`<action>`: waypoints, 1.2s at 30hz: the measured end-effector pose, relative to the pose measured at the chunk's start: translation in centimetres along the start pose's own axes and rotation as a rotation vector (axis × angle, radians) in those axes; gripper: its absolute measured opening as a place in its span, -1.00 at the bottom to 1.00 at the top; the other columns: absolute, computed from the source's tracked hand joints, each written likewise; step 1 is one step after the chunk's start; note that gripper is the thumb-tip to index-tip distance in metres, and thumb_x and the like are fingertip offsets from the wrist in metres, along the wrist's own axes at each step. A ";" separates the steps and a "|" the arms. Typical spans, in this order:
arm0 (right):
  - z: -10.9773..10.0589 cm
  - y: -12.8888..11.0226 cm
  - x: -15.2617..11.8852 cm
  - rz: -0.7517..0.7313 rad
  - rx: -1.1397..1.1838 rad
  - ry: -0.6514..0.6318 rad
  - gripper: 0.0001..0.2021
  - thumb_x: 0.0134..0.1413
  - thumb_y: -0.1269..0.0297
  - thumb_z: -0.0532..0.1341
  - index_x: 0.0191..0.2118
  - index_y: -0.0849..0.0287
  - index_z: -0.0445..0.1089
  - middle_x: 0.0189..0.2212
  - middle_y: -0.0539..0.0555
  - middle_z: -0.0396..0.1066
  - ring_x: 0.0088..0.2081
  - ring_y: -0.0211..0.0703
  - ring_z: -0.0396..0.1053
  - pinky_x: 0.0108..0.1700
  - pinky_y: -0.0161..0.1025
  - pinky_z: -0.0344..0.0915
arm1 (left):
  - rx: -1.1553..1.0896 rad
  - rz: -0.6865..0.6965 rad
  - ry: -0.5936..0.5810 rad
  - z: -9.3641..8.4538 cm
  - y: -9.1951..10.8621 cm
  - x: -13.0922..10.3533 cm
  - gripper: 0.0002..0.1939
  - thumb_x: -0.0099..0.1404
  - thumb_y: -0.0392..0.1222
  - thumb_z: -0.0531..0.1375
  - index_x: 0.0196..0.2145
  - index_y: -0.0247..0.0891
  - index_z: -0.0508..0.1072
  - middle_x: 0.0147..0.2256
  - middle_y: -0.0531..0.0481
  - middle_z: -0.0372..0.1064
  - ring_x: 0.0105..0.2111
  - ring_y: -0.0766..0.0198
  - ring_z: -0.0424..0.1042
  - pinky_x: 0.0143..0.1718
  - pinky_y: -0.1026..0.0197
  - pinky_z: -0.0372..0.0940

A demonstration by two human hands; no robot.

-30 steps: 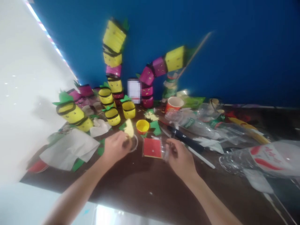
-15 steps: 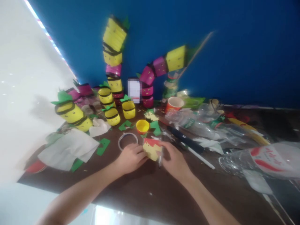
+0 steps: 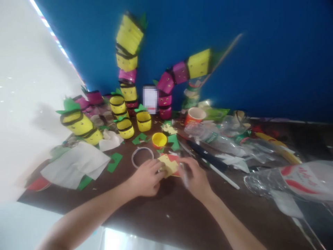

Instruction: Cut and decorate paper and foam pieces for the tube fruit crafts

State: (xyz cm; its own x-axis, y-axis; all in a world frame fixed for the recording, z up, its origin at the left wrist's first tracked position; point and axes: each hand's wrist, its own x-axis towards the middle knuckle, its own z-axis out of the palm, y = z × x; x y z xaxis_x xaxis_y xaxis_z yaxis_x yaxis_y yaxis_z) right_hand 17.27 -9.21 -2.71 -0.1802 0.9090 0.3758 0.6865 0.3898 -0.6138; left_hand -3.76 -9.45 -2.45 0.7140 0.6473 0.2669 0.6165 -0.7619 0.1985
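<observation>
My left hand (image 3: 148, 177) pinches the edge of a pale yellow paper cutout (image 3: 168, 165), its fingers curled. Partly under the cutout lies a red paper piece (image 3: 173, 158). On the other side, my right hand (image 3: 195, 176) has its fingers closed around a slim, clear pen-like tool (image 3: 185, 176), blurred by motion. Its fingertips are close to the right edge of the papers. A roll of tape (image 3: 133, 160) lies flat just beyond my left hand. Behind the papers stands a small yellow cup (image 3: 159, 140).
Yellow face cups (image 3: 125, 129) and a leaf-topped bottle piece (image 3: 78, 123) stand left, near white cloth or paper (image 3: 78, 165) and green scraps (image 3: 114, 162). To the right lie scissors (image 3: 205, 152), a white stick (image 3: 226, 177), plastic bottles (image 3: 221, 140) and a large bottle (image 3: 296, 178). A paper cup (image 3: 195, 116) stands behind.
The yellow cutout has shifted up and left over the red paper, which now shows at its right. The pen-like tool has tilted and moved right with my right hand.
</observation>
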 end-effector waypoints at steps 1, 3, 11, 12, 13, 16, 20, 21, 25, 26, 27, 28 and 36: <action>0.0 0.1 0.1 0.097 0.042 0.063 -0.89 0.04 0.24 0.12 -0.34 0.13 0.31 -0.40 0.06 0.45 -0.34 -0.14 0.42 -0.25 -0.21 0.34 | -0.018 0.028 -0.037 0.0 0.2 0.1 -0.58 -0.01 -0.32 0.09 -0.12 -0.27 0.35 -0.09 -0.14 0.26 -0.12 0.09 0.21 -0.15 0.09 0.19; -0.1 0.3 0.2 0.256 0.164 0.119 -0.86 0.03 0.18 0.13 -0.38 0.13 0.30 -0.54 0.00 0.42 -0.49 -0.19 0.40 -0.42 -0.30 0.33 | -0.032 0.063 -0.089 -0.1 0.5 0.3 -0.48 -0.01 -0.29 0.09 -0.02 -0.26 0.29 -0.04 -0.12 0.25 -0.09 0.09 0.20 -0.10 0.07 0.15; 0.6 0.5 1.2 0.325 0.545 0.010 -0.80 -0.03 0.19 0.19 -0.28 0.19 0.36 -0.41 0.08 0.46 -0.41 -0.16 0.43 -0.36 -0.25 0.37 | -0.042 0.078 -0.167 -0.9 0.5 0.7 -0.45 -0.05 -0.21 0.11 -0.03 -0.31 0.30 -0.06 -0.13 0.27 -0.07 0.06 0.20 0.04 0.02 0.00; 0.6 0.4 1.3 0.338 0.509 0.009 -0.83 -0.05 0.20 0.20 -0.36 0.19 0.36 -0.46 0.06 0.45 -0.44 -0.18 0.41 -0.39 -0.27 0.36 | -0.043 0.077 -0.174 -0.9 0.5 0.8 -0.46 -0.06 -0.20 0.11 -0.05 -0.31 0.31 -0.06 -0.14 0.27 -0.07 0.05 0.20 0.05 0.02 -0.01; 0.7 0.3 1.4 0.350 0.488 0.012 -0.85 -0.06 0.21 0.20 -0.40 0.19 0.36 -0.51 0.03 0.43 -0.47 -0.19 0.39 -0.42 -0.29 0.34 | -0.043 0.078 -0.182 -0.9 0.6 0.8 -0.47 -0.06 -0.20 0.12 -0.06 -0.31 0.32 -0.06 -0.14 0.27 -0.07 0.04 0.20 0.05 0.01 -0.02; 0.7 0.3 1.6 0.360 0.502 -0.007 -0.85 -0.03 0.21 0.17 -0.38 0.18 0.35 -0.55 0.00 0.40 -0.51 -0.22 0.36 -0.45 -0.31 0.32 | -0.034 0.070 -0.195 -0.9 0.7 1.0 -0.47 -0.06 -0.19 0.12 -0.05 -0.30 0.30 -0.04 -0.16 0.27 -0.08 0.00 0.19 0.05 -0.04 -0.03; 0.9 0.7 1.9 0.335 0.353 -0.039 -0.76 -0.01 0.16 0.17 -0.56 0.19 0.32 -0.63 -0.05 0.29 -0.55 -0.27 0.26 -0.50 -0.36 0.22 | -0.008 0.059 -0.217 -1.1 0.9 1.2 -0.44 -0.04 -0.17 0.12 -0.02 -0.28 0.28 -0.04 -0.13 0.27 -0.07 -0.02 0.17 0.06 -0.09 -0.05; 0.9 0.8 2.0 0.332 0.300 -0.037 -0.72 0.00 0.14 0.16 -0.60 0.20 0.29 -0.67 -0.06 0.24 -0.57 -0.29 0.22 -0.52 -0.37 0.18 | 0.001 0.062 -0.225 -1.1 0.9 1.3 -0.45 -0.03 -0.16 0.12 -0.02 -0.28 0.28 -0.03 -0.12 0.27 -0.06 -0.02 0.17 0.06 -0.09 -0.05; 0.8 1.0 2.3 0.329 0.197 -0.039 -0.61 0.06 0.08 0.09 -0.67 0.20 0.21 -0.72 -0.09 0.11 -0.60 -0.33 0.11 -0.55 -0.38 0.08 | 0.043 0.082 -0.255 -1.3 0.9 1.4 -0.46 -0.03 -0.14 0.13 -0.04 -0.28 0.28 0.01 -0.12 0.22 -0.06 -0.04 0.18 0.06 -0.11 -0.04; 0.8 1.1 2.4 0.328 0.193 -0.041 -0.60 0.06 0.07 0.09 -0.67 0.20 0.21 -0.73 -0.09 0.10 -0.60 -0.32 0.10 -0.55 -0.38 0.07 | 0.049 0.099 -0.268 -1.4 0.8 1.4 -0.47 -0.03 -0.14 0.13 -0.05 -0.28 0.29 0.02 -0.12 0.22 -0.05 -0.05 0.17 0.06 -0.12 -0.04; 0.7 1.1 2.5 0.325 0.193 -0.043 -0.60 0.06 0.07 0.08 -0.67 0.20 0.21 -0.73 -0.08 0.10 -0.60 -0.32 0.10 -0.55 -0.37 0.07 | 0.052 0.118 -0.280 -1.4 0.7 1.4 -0.49 -0.03 -0.14 0.13 -0.07 -0.28 0.30 0.02 -0.12 0.22 -0.05 -0.06 0.17 0.06 -0.12 -0.03; 0.7 1.1 2.5 0.320 0.196 -0.042 -0.60 0.07 0.07 0.08 -0.67 0.20 0.21 -0.73 -0.08 0.09 -0.60 -0.32 0.09 -0.55 -0.37 0.06 | 0.053 0.136 -0.291 -1.4 0.6 1.4 -0.51 -0.03 -0.15 0.12 -0.08 -0.29 0.31 0.01 -0.13 0.22 -0.03 -0.08 0.16 0.06 -0.11 -0.03; 1.2 1.2 1.7 0.293 0.335 -0.009 -0.70 0.04 0.11 0.11 -0.58 0.18 0.29 -0.66 -0.05 0.25 -0.57 -0.28 0.20 -0.52 -0.37 0.14 | -0.038 0.192 -0.241 -0.8 -0.2 1.1 -0.52 -0.02 -0.21 0.11 -0.08 -0.34 0.29 -0.04 -0.20 0.23 0.03 -0.07 0.13 0.07 -0.05 0.04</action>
State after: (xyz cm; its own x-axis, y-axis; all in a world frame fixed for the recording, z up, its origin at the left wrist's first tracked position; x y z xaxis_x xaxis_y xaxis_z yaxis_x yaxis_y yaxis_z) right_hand 16.94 -7.00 -3.68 -0.0193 0.9888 0.1477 0.4433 0.1409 -0.8852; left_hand -3.37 -8.56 -1.43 0.8769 0.4751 0.0727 0.4534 -0.8680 0.2025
